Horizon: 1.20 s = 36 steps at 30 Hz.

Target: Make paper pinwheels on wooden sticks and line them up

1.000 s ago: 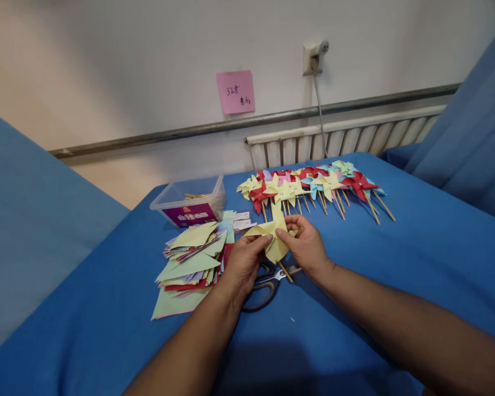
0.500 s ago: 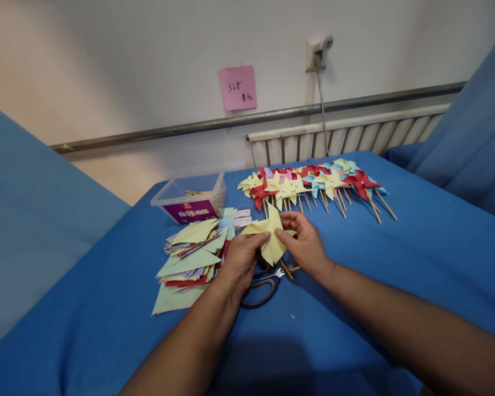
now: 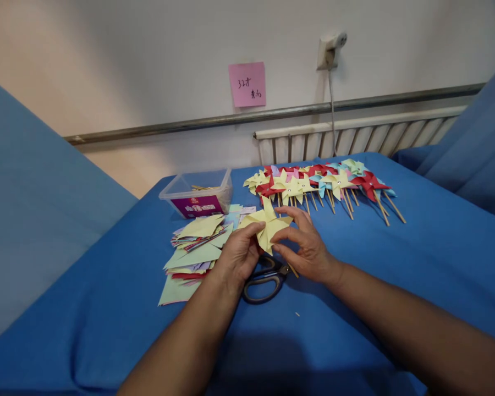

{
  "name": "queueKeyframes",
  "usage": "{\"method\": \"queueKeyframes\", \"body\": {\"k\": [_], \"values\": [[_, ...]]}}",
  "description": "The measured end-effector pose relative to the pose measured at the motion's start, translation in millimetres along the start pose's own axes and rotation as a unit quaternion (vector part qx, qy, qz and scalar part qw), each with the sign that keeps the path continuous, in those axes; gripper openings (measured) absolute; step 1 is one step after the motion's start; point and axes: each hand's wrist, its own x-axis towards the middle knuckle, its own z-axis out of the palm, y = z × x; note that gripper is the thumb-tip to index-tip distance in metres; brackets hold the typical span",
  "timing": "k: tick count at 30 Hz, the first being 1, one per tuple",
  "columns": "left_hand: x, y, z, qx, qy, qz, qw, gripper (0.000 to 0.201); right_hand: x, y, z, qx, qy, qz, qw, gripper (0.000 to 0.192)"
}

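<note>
A yellow paper pinwheel (image 3: 267,226) is between my two hands above the blue cloth. My left hand (image 3: 240,250) pinches its left side, thumb pressed near the middle. On the right, my right hand (image 3: 309,247) has thumb and index finger closed on the lower right blade, with its other fingers curved behind the paper. Black-handled scissors (image 3: 260,290) lie beneath the hands, their blades partly hidden. A thin wooden stick (image 3: 292,270) shows just below the pinwheel; whether it is attached cannot be made out.
Cut paper sheets (image 3: 192,257) in several colours are stacked at left. Behind them stands a clear plastic box (image 3: 198,187) holding sticks. Several pinwheels on sticks (image 3: 339,182) lie in rows at the back right. Wall, rail (image 3: 181,126) and radiator (image 3: 367,135) border the far side.
My right thumb has moved from the pinwheel's middle down to its lower right blade, with the index finger now in front. My left hand keeps its hold. The view has shifted slightly.
</note>
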Motion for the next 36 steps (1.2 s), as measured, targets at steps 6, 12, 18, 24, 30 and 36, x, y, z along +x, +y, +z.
{"method": "queueKeyframes", "body": {"k": [6,12,18,24,30,36], "values": [[-0.1,-6.1,2.1,0.031,-0.004,0.02,0.999,0.027,1.7,4.8,1.6,0.054,0.04,0.068,0.995,0.006],[-1.5,-10.0,5.0,0.083,0.004,0.029,0.996,0.029,2.1,9.2,3.9,0.043,0.077,0.12,0.989,0.009],[1.2,-13.9,0.6,0.112,-0.008,0.08,0.99,0.023,2.5,10.7,6.3,0.038,0.092,0.145,0.984,0.014],[3.7,-15.8,-1.8,0.118,0.0,0.096,0.988,0.025,1.2,10.9,7.6,0.014,0.093,0.136,0.986,0.014],[5.5,-16.8,-3.4,0.123,0.01,0.1,0.987,0.029,0.5,9.5,7.3,-0.002,0.108,0.115,0.987,0.013],[5.4,-18.3,-4.1,0.142,0.004,0.099,0.985,0.028,1.1,11.0,8.8,-0.005,0.105,0.15,0.983,0.017]]}}
